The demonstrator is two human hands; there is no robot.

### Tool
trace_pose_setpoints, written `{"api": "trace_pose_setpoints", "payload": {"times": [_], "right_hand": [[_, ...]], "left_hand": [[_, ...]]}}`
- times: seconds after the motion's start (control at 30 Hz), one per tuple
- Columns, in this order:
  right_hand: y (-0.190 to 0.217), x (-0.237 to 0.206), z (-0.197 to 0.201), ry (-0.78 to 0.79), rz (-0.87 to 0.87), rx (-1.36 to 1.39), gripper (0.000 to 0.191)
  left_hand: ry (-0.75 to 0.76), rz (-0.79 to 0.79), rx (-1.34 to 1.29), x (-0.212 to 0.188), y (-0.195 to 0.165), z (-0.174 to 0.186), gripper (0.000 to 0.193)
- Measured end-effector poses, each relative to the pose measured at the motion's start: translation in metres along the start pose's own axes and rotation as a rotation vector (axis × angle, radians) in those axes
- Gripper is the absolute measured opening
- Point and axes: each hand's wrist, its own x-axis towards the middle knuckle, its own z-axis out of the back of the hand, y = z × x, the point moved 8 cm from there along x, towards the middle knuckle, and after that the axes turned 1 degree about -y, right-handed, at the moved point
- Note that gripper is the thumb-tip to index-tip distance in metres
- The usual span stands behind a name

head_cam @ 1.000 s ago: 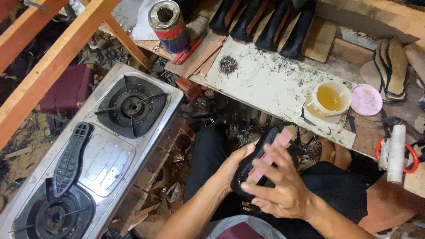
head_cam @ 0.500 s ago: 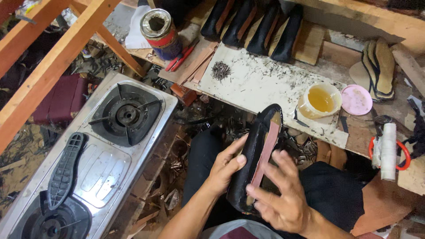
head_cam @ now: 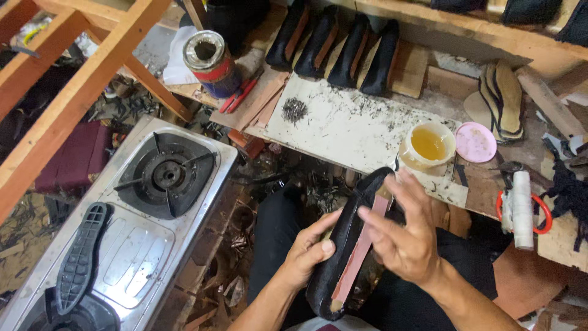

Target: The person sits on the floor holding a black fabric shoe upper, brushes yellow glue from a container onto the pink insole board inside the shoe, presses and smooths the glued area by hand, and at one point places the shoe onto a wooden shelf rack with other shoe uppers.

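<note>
While the left hand [head_cam: 304, 254] cups the black shoe upper [head_cam: 343, 245] from below over the lap, thumb clamped on its side, the right hand [head_cam: 407, 236] lies spread, fingers pressing the pink insole strip [head_cam: 361, 251] that runs along its sole. Pressing it flat would likely go best by keeping that grip firm and working evenly from heel to toe, well clear of the open glue tub [head_cam: 427, 146] on the bench [head_cam: 343, 125] beyond.

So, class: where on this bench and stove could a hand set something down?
Free: the white board between the nail pile and glue tub; the stove's steel centre between burner and black sole. Crowded: the right end, around the thread spool and stacked insoles.
</note>
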Motion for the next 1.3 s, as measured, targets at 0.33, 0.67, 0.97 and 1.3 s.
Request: {"api": "trace_pose_setpoints", "payload": {"times": [0.33, 0.67, 0.97, 1.3], "right_hand": [[-0.129, 0.001, 0.011, 0.104, -0.318, -0.275, 0.031], [-0.211, -0.014, 0.013, 0.286, -0.479, -0.54, 0.057], [-0.221, -0.013, 0.003, 0.341, -0.5, -0.494, 0.075], [-0.217, -0.027, 0.017, 0.056, -0.456, -0.281, 0.028]], "left_hand": [[-0.311, 0.01, -0.196, -0.006, 0.02, 0.046, 0.112], [-0.363, -0.076, -0.392, -0.007, 0.008, 0.044, 0.101], [0.03, 0.089, -0.766, -0.006, 0.046, 0.029, 0.072], [-0.224, 0.109, -0.534, 0.01, 0.058, 0.04, 0.078]]}}
